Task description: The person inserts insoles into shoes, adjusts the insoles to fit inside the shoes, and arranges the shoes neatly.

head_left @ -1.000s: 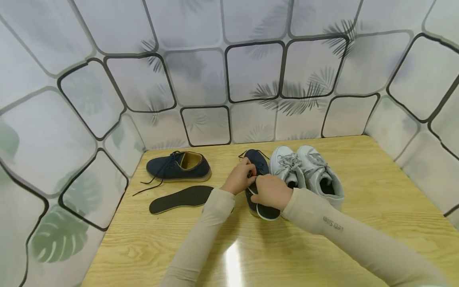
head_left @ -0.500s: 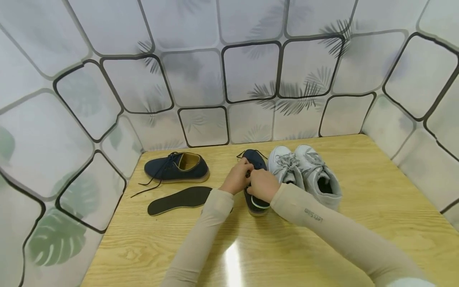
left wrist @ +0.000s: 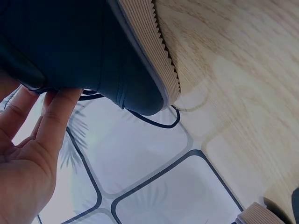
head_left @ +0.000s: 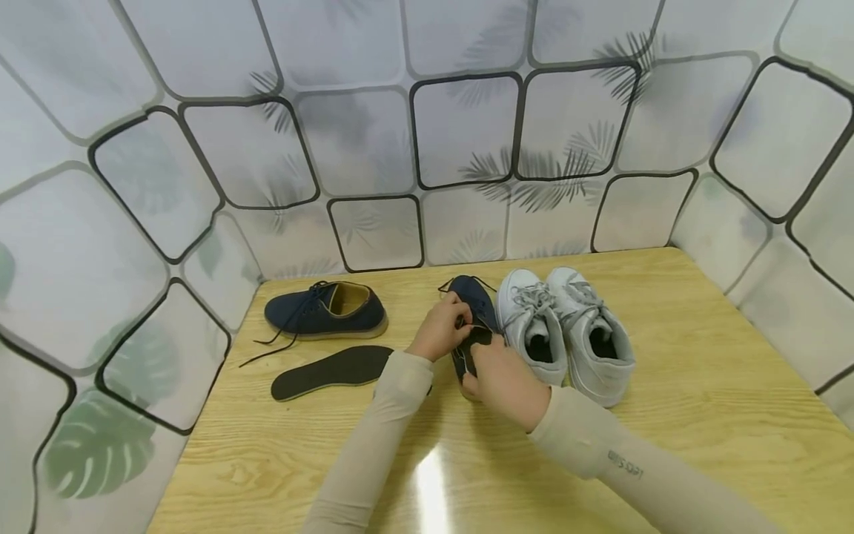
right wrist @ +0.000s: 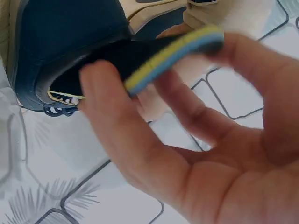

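Note:
A navy lace-up shoe (head_left: 472, 297) stands on the table with its toe toward the back wall. My left hand (head_left: 440, 330) pinches the edge of its opening, fingers tucked beneath the upper's flap in the left wrist view. My right hand (head_left: 510, 378) is at the heel end and grips a dark insole (right wrist: 175, 53) with a yellow and blue edge. The insole's front part reaches into the shoe, while its rear end sticks up between thumb and fingers. Its tip inside the shoe is hidden.
A second navy shoe (head_left: 313, 319) lies at the back left, its lace trailing. In front of it is another black insole (head_left: 333, 372), partly behind the left sleeve. Right beside the worked shoe stand two white sneakers (head_left: 517, 293). Patterned walls (head_left: 467, 133) border the table.
My right hand pushed the insole forward into the shoe, then drew back slightly toward the heel. The insole's rear end no longer shows beside the shoe. My left hand stays at the opening.

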`<state>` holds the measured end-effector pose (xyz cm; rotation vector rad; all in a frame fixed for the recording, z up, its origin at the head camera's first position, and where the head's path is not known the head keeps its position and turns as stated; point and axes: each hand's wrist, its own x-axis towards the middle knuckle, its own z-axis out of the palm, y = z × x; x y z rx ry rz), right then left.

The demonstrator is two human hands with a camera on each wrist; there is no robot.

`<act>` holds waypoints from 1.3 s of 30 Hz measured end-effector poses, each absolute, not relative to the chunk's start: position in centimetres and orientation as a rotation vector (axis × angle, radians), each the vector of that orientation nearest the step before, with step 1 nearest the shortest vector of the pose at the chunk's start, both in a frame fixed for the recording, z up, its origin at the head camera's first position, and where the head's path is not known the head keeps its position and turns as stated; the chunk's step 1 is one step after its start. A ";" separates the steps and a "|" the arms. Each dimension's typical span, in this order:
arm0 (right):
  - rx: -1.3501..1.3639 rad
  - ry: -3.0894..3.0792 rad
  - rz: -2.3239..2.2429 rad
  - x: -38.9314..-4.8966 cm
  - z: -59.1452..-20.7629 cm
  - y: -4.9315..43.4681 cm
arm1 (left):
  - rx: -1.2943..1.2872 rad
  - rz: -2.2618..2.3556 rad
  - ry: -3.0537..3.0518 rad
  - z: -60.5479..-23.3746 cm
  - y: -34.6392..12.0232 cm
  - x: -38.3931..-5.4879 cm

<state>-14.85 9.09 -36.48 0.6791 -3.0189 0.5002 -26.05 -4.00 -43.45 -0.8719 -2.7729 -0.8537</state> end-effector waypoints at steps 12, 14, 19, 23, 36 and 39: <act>0.665 -2.968 0.646 -18.1 -38.6 9.0 | -0.895 -0.845 -2.763 -43.6 -4.0 -26.2; 0.651 -2.997 0.677 -18.2 -38.7 9.3 | -0.890 -0.843 -2.767 -43.6 -4.0 -26.2; 0.625 -3.110 0.761 -17.4 -37.5 10.4 | -0.877 -0.842 -2.772 -43.5 -3.9 -26.2; 0.629 -3.112 0.838 -17.7 -37.2 10.6 | -0.870 -0.845 -2.759 -43.4 -4.0 -26.3; 0.617 -3.143 0.825 -20.1 -39.3 10.3 | -0.884 -0.807 -2.764 -43.5 -4.1 -26.1; 0.677 -3.174 0.768 -20.2 -39.4 10.4 | -0.876 -0.806 -2.766 -43.5 -4.0 -26.0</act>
